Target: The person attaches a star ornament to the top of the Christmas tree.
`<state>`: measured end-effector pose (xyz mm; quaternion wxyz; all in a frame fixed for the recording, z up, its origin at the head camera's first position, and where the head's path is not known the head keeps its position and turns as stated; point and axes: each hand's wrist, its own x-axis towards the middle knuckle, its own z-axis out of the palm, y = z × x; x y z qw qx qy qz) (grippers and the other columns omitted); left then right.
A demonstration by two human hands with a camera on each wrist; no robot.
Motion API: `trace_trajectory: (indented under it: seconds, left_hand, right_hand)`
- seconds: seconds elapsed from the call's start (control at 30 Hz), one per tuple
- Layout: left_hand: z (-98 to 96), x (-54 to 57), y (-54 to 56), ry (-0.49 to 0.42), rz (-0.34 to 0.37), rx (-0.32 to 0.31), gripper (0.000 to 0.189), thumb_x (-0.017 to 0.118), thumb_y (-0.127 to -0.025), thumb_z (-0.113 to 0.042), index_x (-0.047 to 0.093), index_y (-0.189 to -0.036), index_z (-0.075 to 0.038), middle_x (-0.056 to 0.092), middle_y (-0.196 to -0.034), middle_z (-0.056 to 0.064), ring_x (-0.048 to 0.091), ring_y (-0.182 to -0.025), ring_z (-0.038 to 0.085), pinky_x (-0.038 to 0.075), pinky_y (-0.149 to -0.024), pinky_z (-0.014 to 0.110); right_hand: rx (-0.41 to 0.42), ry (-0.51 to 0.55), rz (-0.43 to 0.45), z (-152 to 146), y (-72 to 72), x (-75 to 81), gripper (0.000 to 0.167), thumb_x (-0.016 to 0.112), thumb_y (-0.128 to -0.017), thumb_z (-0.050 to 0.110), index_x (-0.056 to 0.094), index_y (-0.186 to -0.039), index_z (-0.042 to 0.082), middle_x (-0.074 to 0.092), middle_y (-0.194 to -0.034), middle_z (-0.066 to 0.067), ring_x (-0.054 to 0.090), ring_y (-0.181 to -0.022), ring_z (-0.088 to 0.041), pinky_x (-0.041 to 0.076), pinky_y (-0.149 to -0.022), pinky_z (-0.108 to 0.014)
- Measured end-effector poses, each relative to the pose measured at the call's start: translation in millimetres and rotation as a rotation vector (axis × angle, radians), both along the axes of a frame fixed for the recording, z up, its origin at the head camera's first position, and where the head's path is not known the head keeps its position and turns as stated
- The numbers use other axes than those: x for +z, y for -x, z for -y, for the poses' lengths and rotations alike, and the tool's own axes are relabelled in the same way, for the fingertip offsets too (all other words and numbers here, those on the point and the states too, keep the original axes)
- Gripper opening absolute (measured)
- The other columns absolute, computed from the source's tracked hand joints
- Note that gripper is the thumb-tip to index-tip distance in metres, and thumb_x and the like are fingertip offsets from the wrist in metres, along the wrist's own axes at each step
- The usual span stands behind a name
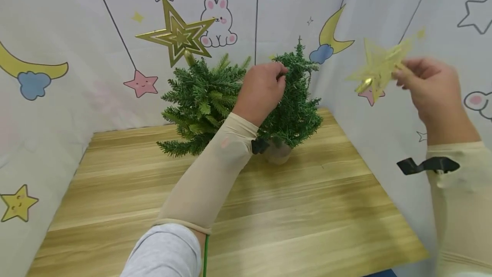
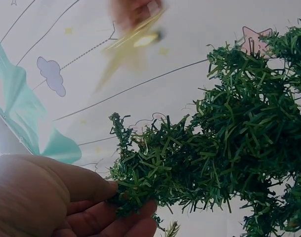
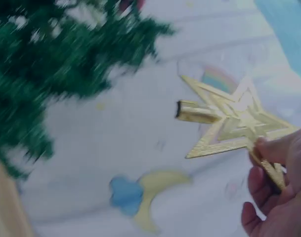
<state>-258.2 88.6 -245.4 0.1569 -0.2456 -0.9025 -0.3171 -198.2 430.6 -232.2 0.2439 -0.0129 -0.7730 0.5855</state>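
Observation:
Two small artificial Christmas trees stand side by side at the back of the table. The left tree [image 1: 203,101] carries a gold star topper [image 1: 178,36] on its tip. My left hand [image 1: 261,91] pinches a branch near the top of the right tree [image 1: 296,106]; the left wrist view shows thumb and fingers on its green tinsel needles [image 2: 140,182]. Off to the right of that tree, my right hand [image 1: 434,84] holds a second gold star topper [image 3: 244,116] by one of its points. This star's hollow tube [image 3: 197,112] points toward the tree in the right wrist view.
The wooden table [image 1: 307,208] has its right edge below my right arm. A white curtain [image 1: 96,33] printed with moons, stars and rabbits hangs close behind the trees. The right tree has a roundish base [image 1: 278,152], partly behind my left wrist.

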Motion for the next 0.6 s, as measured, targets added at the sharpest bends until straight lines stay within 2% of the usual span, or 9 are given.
trace_trajectory:
  seconds: [0.07, 0.13, 0.2, 0.27, 0.4, 0.47, 0.6]
  left_hand:
    - [0.0, 0.1, 0.1, 0.006, -0.002, 0.006, 0.028, 0.055, -0.108, -0.015, 0.073, -0.130, -0.016, 0.074, -0.124, -0.003, 0.054, -0.059, 0.011, 0.041, -0.058, 0.023]
    - [0.4, -0.2, -0.2, 0.010, 0.002, 0.009, 0.028, 0.055, -0.108, -0.014, 0.073, -0.130, -0.016, 0.075, -0.124, -0.003, 0.053, -0.058, 0.011, 0.041, -0.057, 0.023]
    - [1.5, -0.9, -0.5, 0.013, -0.001, 0.005, 0.029, 0.055, -0.108, -0.014, 0.073, -0.130, -0.016, 0.075, -0.124, -0.003, 0.053, -0.057, 0.012, 0.041, -0.057, 0.023]
    - [2.4, -1.5, -0.3, 0.015, -0.005, 0.000, 0.029, 0.054, -0.108, -0.013, 0.073, -0.130, -0.016, 0.074, -0.124, -0.002, 0.053, -0.057, 0.012, 0.041, -0.058, 0.023]
    - [2.6, -2.3, 1.0, 0.022, -0.012, -0.010, 0.030, 0.054, -0.108, -0.014, 0.072, -0.131, -0.015, 0.074, -0.125, -0.002, 0.056, -0.060, 0.011, 0.042, -0.060, 0.024]
    - [2.0, -1.9, 1.4, 0.026, -0.012, -0.013, 0.030, 0.054, -0.108, -0.015, 0.073, -0.131, -0.016, 0.074, -0.125, -0.002, 0.058, -0.062, 0.010, 0.043, -0.061, 0.023]
    - [2.0, -1.4, 2.0, 0.028, -0.024, -0.014, 0.029, 0.054, -0.108, -0.016, 0.073, -0.131, -0.015, 0.074, -0.125, -0.002, 0.060, -0.065, 0.009, 0.045, -0.062, 0.023]
  right_hand:
    - [0.047, 0.109, -0.121, 21.2, 11.8, 33.0, 0.013, 0.083, -0.087, 0.002, 0.077, -0.098, -0.001, 0.075, -0.086, -0.002, 0.062, -0.073, -0.013, 0.051, -0.068, -0.016]
    - [0.092, 0.124, -0.202, 43.3, 23.8, 58.8, 0.018, 0.084, -0.085, 0.001, 0.076, -0.100, -0.005, 0.075, -0.090, -0.006, 0.063, -0.077, -0.016, 0.053, -0.072, -0.017]
    - [0.102, 0.054, -0.199, 66.9, 33.1, 79.0, 0.021, 0.083, -0.087, 0.005, 0.075, -0.105, -0.004, 0.075, -0.097, -0.006, 0.065, -0.084, -0.017, 0.054, -0.080, -0.018]
    - [0.091, -0.072, -0.174, 88.0, 43.2, 92.4, 0.022, 0.080, -0.092, 0.011, 0.076, -0.110, 0.001, 0.074, -0.105, -0.004, 0.065, -0.093, -0.016, 0.052, -0.090, -0.018]
    - [0.046, -0.341, -0.104, 119.8, 63.3, 104.0, 0.024, 0.071, -0.100, 0.022, 0.075, -0.121, 0.011, 0.070, -0.116, 0.002, 0.064, -0.107, -0.011, 0.047, -0.103, -0.018]
    - [0.030, -0.455, -0.098, 129.3, 73.1, 104.8, 0.026, 0.068, -0.102, 0.025, 0.074, -0.124, 0.012, 0.069, -0.115, 0.004, 0.062, -0.106, -0.008, 0.047, -0.099, -0.016]
    - [-0.001, -0.634, -0.092, 140.5, 83.8, 105.4, 0.031, 0.063, -0.105, 0.028, 0.073, -0.129, 0.012, 0.068, -0.111, 0.007, 0.057, -0.095, -0.001, 0.044, -0.080, -0.020]
